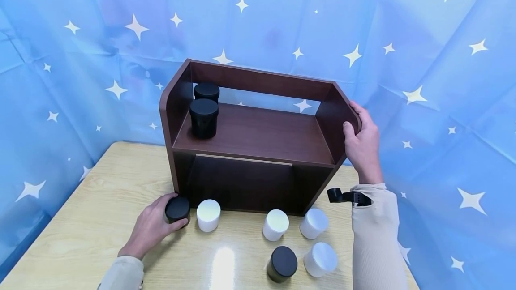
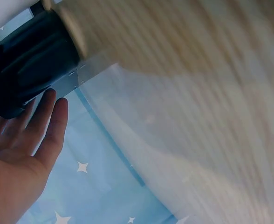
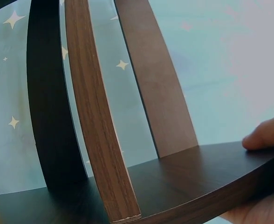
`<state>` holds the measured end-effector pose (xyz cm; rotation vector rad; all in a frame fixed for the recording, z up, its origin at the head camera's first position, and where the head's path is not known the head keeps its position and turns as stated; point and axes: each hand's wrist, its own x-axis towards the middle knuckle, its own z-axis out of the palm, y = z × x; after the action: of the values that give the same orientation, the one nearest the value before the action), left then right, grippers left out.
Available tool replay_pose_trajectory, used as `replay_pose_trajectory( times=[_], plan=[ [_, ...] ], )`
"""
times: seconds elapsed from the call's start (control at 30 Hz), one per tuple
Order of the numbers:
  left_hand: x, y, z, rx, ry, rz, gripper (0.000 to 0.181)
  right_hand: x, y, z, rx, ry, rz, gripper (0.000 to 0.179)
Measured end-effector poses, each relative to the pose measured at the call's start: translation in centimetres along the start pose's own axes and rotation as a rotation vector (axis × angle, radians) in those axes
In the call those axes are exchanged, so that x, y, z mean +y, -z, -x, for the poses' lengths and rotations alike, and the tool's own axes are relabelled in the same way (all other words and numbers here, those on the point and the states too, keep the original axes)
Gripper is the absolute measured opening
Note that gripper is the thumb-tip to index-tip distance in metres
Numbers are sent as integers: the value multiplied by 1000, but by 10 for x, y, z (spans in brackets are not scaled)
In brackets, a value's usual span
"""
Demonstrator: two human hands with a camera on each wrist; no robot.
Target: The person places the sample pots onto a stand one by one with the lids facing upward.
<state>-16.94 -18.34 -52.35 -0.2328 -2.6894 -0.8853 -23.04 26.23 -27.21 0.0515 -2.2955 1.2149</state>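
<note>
My left hand holds a black lidded jar by its sides, at the front left corner of a dark brown wooden shelf. In the left wrist view the fingers curve beside that black jar, which stands on the wood-grain table. My right hand grips the upper front edge of the shelf's right side panel, thumb on the inner face. The right wrist view shows the thumb on the dark panel. Two more black jars, a front one and a rear one, stand on the upper board's left end.
A white jar stands right of the held jar. Farther right are another white jar, two bluish-white jars and a black jar. A blue star-patterned cloth hangs behind the wooden table.
</note>
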Motion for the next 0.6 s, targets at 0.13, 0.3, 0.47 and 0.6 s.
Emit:
replay_pose_trajectory(
  times=[0.13,0.3,0.47,0.6],
  plan=[
    [0,3,3,-1,7,23,74,0,-1,1,-5,0,0,51],
    [2,8,6,3,27,55,73,1,-2,1,-6,1,-1,51],
    [10,16,6,54,12,89,72,1,-1,1,-1,5,-4,51],
    [20,22,3,116,-7,102,72,2,0,0,6,16,8,51]
  ],
)
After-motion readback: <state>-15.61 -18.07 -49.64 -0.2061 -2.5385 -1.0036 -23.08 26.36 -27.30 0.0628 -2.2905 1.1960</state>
